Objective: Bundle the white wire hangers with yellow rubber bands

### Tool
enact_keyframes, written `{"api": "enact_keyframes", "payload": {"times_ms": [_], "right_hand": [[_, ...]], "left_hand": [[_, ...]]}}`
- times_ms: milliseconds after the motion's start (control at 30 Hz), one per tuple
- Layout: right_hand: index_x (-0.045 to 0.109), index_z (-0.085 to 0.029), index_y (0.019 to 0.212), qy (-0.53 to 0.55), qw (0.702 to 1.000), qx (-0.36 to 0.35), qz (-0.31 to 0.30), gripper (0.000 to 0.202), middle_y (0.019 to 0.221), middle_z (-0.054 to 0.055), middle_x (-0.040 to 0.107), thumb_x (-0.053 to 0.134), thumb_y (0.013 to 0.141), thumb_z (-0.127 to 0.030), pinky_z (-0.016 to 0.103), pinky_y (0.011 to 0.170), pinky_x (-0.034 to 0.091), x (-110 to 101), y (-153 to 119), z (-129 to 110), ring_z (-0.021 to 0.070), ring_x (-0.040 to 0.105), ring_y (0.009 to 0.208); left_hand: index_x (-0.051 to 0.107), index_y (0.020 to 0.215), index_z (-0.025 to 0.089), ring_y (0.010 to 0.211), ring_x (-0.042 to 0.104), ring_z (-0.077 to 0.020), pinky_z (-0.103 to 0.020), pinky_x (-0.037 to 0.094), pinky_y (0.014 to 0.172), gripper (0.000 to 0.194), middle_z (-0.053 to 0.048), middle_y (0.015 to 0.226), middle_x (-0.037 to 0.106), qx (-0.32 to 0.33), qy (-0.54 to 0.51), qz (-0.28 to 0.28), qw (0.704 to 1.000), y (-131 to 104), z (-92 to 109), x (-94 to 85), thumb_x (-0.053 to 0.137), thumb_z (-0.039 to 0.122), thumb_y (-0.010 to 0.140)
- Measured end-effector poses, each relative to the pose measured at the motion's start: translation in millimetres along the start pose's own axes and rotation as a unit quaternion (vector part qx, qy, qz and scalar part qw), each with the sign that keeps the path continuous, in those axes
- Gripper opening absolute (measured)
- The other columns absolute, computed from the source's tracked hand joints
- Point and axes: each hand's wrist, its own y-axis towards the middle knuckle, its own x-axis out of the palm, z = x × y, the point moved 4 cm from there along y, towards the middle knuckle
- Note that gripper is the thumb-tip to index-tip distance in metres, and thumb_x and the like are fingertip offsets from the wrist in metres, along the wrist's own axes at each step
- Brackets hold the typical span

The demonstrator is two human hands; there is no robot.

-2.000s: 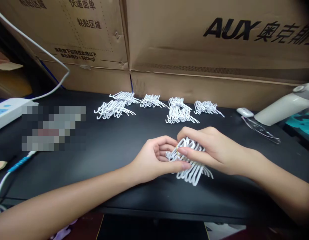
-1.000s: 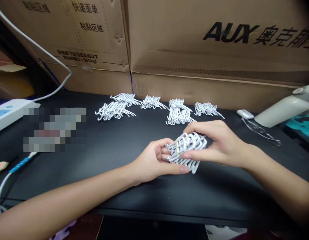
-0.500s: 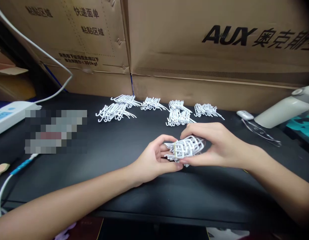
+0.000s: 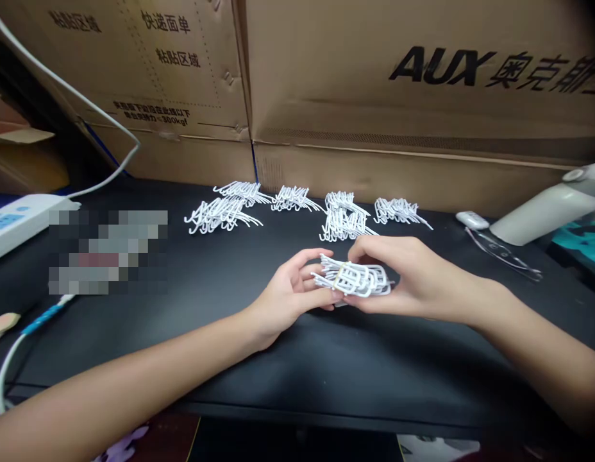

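Observation:
Between my two hands, above the black tabletop (image 4: pixel 288 366), is a bundle of white wire hooks (image 4: pixel 362 279) with a thin yellowish band around it. My right hand (image 4: pixel 398 276) grips the bundle's right side, thumb below and fingers over the top. At its left end, my left hand (image 4: pixel 297 285) closes around the bundle with thumb in front and fingers behind. Behind my hands lie several loose piles of the same hooks: a left pile (image 4: pixel 218 215), a middle pile (image 4: pixel 295 199), a front pile (image 4: pixel 345 224) and a right pile (image 4: pixel 401 210).
Large cardboard boxes (image 4: pixel 413 115) stand along the back. At right lie a pale bottle (image 4: pixel 547 208), a small white case (image 4: pixel 472 221) and clear-looking glasses (image 4: pixel 502 250). A white power strip (image 4: pixel 28 221), its cable and a blurred-out object (image 4: pixel 108 253) occupy the left.
The hook bundle has tilted and lifted slightly in my hands, so its band now runs slantwise. My left hand has shifted up a little. The piles lie unmoved.

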Motion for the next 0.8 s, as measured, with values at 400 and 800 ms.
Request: {"api": "enact_keyframes", "payload": {"times_ms": [400,800], "right_hand": [[0.050,-0.019,0.083,-0.001,0.999,0.038,0.039,0.024,0.073,-0.001,0.058,0.069,0.071,-0.026,0.021,0.053,0.038,-1.4,-0.1,2.6,0.0112,0.050,0.059],[0.059,-0.020,0.095,0.020,0.999,-0.032,0.036,0.025,0.091,0.006,0.065,0.067,0.078,-0.036,0.028,0.070,0.047,-9.1,-0.8,-3.7,0.0180,0.060,0.079]], "left_hand": [[0.048,0.097,0.019,0.077,0.061,-0.0102,-0.022,0.046,0.067,0.039,0.001,0.088,0.065,0.011,0.015,0.020,1.000,-0.1,2.8,-2.1,0.075,0.015,0.069],[0.046,0.108,0.019,0.073,0.060,-0.0087,-0.021,0.047,0.066,0.048,0.000,0.092,0.064,0.021,0.007,0.014,1.000,-0.7,3.2,-2.0,0.074,0.012,0.070]]}}
